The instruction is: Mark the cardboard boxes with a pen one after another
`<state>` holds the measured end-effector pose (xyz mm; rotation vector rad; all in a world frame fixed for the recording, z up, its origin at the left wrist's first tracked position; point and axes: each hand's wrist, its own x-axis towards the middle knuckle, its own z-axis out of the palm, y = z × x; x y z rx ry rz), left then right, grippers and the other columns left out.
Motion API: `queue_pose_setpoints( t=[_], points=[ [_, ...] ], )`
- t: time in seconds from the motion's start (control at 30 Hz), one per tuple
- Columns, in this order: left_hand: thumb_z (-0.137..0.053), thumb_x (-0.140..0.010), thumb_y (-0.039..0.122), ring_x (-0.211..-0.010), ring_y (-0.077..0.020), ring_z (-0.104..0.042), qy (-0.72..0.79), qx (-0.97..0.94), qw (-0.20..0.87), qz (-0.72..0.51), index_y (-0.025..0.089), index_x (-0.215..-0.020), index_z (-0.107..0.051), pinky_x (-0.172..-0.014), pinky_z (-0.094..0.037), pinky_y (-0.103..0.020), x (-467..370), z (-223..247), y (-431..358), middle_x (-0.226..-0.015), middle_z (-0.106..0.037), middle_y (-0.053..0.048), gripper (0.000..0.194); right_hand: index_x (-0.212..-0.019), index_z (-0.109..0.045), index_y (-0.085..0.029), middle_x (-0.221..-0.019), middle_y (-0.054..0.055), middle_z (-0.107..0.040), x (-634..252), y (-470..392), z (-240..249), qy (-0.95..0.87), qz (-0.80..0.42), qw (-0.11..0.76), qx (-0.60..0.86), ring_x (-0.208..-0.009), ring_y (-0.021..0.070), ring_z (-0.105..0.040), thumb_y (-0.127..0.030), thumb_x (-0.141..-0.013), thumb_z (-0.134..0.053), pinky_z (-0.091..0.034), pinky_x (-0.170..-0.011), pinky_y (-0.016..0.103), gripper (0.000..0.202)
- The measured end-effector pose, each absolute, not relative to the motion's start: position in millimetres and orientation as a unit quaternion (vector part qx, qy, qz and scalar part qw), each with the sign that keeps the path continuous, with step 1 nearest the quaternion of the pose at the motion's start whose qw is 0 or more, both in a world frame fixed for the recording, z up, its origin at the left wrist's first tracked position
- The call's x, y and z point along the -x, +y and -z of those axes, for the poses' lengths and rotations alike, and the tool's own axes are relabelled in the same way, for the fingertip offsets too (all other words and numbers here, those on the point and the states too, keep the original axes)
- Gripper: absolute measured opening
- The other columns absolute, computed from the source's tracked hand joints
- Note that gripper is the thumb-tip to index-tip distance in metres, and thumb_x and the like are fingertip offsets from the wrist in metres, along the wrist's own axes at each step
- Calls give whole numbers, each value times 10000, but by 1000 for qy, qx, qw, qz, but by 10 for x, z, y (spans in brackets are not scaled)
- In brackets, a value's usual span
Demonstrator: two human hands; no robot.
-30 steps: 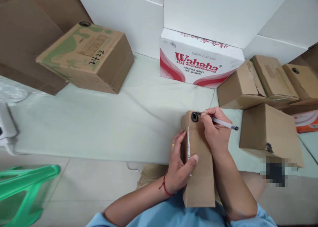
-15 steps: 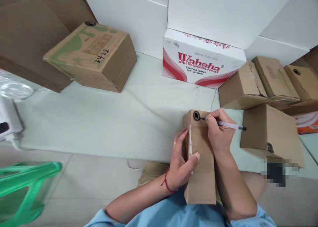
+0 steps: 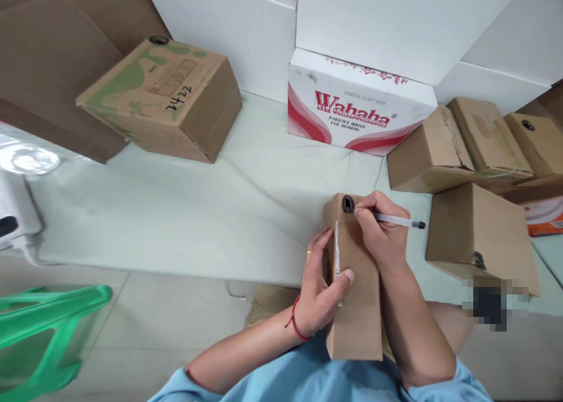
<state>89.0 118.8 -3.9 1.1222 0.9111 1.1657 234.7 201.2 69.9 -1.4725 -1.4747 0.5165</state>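
Observation:
A long narrow cardboard box [image 3: 358,308] rests in front of me at the table's front edge, with a black-rimmed hole [image 3: 348,204] at its far end. My left hand [image 3: 323,287] grips the box's left side, thumb on top and fingers down the side by a white label [image 3: 337,249]. Pinched in my right hand [image 3: 383,229] is a pen [image 3: 400,220] with a clear barrel and black end. Its tip is hidden by my fingers, close to the right rim of the hole.
The pale green table [image 3: 176,214] holds a box marked 2422 [image 3: 167,97], a Wahaha carton [image 3: 356,111] and several brown boxes [image 3: 497,232] at right. A white power strip [image 3: 17,208] lies left; a green stool [image 3: 53,331] stands below.
My right hand has shifted slightly left with the pen, closer to the hole. My left hand and the box have stayed nearly still.

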Motion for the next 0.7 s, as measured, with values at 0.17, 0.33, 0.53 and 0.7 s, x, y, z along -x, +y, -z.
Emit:
queue_pose_setpoints(
  t=[0.17,0.33,0.53,0.7],
  points=[
    [-702,-1013,516,-1571,-388,-437,390,-486,598,-504,291,-1617,-472,-1324,-334,-610,-898,63,1178,-1663,-474,-147,684,-685,-575,-228,-597,-63,-500,-2350,1999,-614,-569,-154,529,610,-556,115,-426,-185,-869,-606,-343,-561,269,192],
    [-729,-1005,481,-1567,-383,-458,394,-489,596,-500,287,-1595,-493,-1326,-333,-610,-874,89,1186,-1655,-496,-148,665,-1057,-689,-216,-840,3,-705,-2540,1907,-421,-482,-37,568,666,-663,151,-611,-411,-1025,-623,-482,-673,288,208],
    [-775,-960,492,-1558,-392,-477,400,-477,608,-492,280,-1580,-526,-1311,-376,-579,-853,74,1210,-1641,-532,-144,701,-1092,-766,-181,-996,127,-796,-3149,1527,-39,-590,-5,238,771,-851,242,-715,-373,-1034,-500,-515,-761,345,334],
    [-774,-964,483,-1560,-396,-471,406,-472,614,-485,280,-1581,-523,-1309,-379,-592,-850,67,1210,-1639,-537,-143,696,-1510,-610,-122,-1112,164,-787,-3459,1157,171,-593,-111,121,789,-863,267,-721,-277,-943,-520,-557,-784,396,595]
  ],
)
